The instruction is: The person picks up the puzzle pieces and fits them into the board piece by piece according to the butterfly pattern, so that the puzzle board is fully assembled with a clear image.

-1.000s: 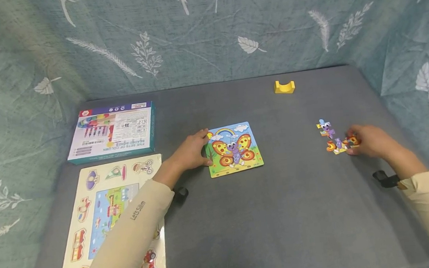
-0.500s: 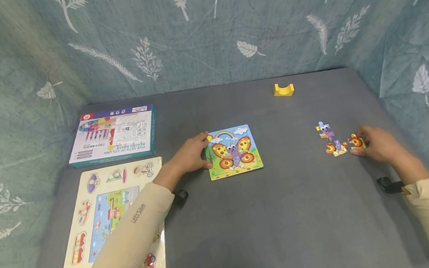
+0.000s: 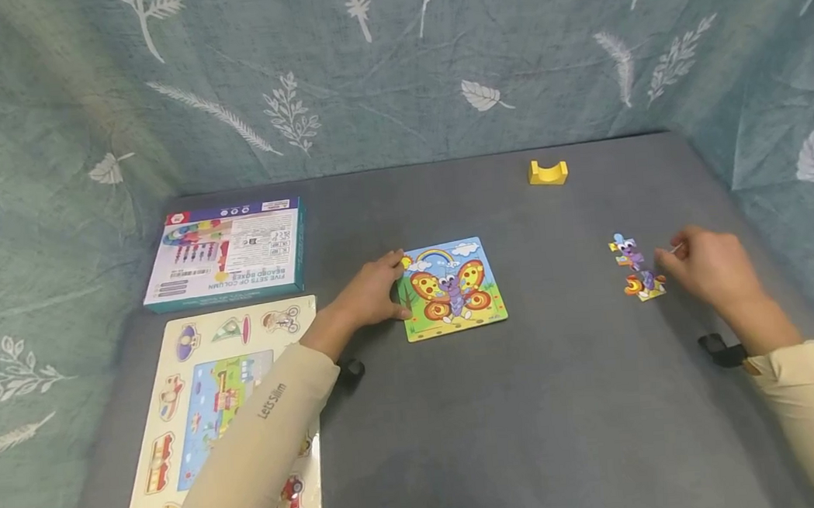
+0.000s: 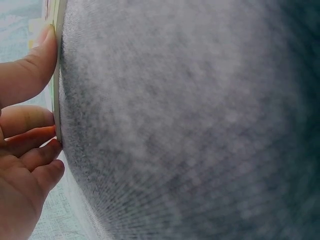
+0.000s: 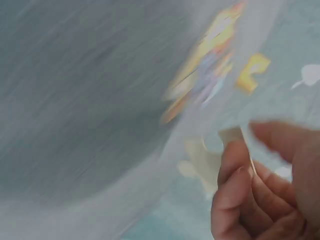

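Note:
The butterfly puzzle board (image 3: 453,288) lies flat on the grey table. My left hand (image 3: 374,291) grips its left edge, thumb at the lower part and fingers higher up; the left wrist view shows thumb and fingertips against the board's thin edge (image 4: 57,90). At the right, my right hand (image 3: 716,266) is raised a little over the table and holds one puzzle piece, whose pale back (image 5: 207,162) shows in the right wrist view. Just left of that hand lie a piece with the butterfly's face (image 3: 628,252) and, below it, more butterfly pieces (image 3: 644,284).
A beaded-boxes carton (image 3: 225,253) lies at the back left, with a larger vehicle puzzle board (image 3: 183,361) in front of it, partly under my left sleeve. A yellow notched block (image 3: 547,173) stands near the back edge. Patterned cloth hangs behind the table.
My right hand has lifted the orange wing piece from the table and tilted it up. The left hand keeps its grip on the board. The head view has shifted slightly.

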`<state>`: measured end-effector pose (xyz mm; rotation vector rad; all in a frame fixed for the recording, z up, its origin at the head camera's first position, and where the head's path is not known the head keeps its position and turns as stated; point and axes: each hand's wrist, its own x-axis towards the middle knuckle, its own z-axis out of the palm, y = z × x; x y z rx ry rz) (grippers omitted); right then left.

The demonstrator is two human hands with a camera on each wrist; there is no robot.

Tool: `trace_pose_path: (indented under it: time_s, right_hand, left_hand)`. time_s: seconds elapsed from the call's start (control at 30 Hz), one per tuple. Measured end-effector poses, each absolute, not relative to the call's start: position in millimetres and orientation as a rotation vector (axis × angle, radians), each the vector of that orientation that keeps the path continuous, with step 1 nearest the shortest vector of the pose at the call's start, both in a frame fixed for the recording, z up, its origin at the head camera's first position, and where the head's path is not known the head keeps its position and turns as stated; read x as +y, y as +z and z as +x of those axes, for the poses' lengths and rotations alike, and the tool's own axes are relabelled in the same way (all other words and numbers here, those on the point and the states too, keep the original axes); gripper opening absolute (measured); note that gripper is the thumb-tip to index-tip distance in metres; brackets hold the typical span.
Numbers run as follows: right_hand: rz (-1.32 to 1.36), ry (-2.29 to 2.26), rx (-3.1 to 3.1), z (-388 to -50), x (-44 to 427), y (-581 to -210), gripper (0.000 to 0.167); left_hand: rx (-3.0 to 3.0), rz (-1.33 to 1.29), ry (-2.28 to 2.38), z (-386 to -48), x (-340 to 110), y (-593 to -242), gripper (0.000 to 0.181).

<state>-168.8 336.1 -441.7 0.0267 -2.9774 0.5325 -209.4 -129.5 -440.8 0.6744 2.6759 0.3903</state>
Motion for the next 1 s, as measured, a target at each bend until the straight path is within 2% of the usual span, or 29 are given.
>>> trace_pose_path:
  time_s: [0.13,0.27,0.33,0.47,0.53,0.63,0.8,1.0]
  right_hand:
    - [0.063,0.597,-2.788,-171,309,-435,0.020]
    - [0.172,0.832,-2.741,-168,273,-429,0.014]
    - [0.269,1.001,-2.756,-167,250,-430,0.019]
    - [0.462,1.410,-2.826,-164,198,-440,0.043]
    - [0.509,1.615,-2.852,-164,176,-447,0.045]
    - [0.526,1.792,-2.864,-165,153,-456,0.036]
    - [0.518,1.744,-2.877,-168,139,-463,0.038]
    - [0.600,1.329,-3.014,-168,136,-466,0.038]
  left_hand:
    - [2.686,0.689,0.390,-209,-128,-441,0.075]
    - [2.682,0.689,0.383,-209,-128,-441,0.075]
    - [2.680,0.677,0.387,-210,-128,-441,0.076]
    - [2.683,0.658,0.394,-210,-128,-443,0.076]
    - [2.687,0.659,0.388,-209,-129,-443,0.076]
    - [2.682,0.655,0.389,-208,-129,-443,0.076]
    - [2.683,0.662,0.391,-208,-129,-441,0.076]
    - [2.688,0.655,0.394,-208,-129,-444,0.077]
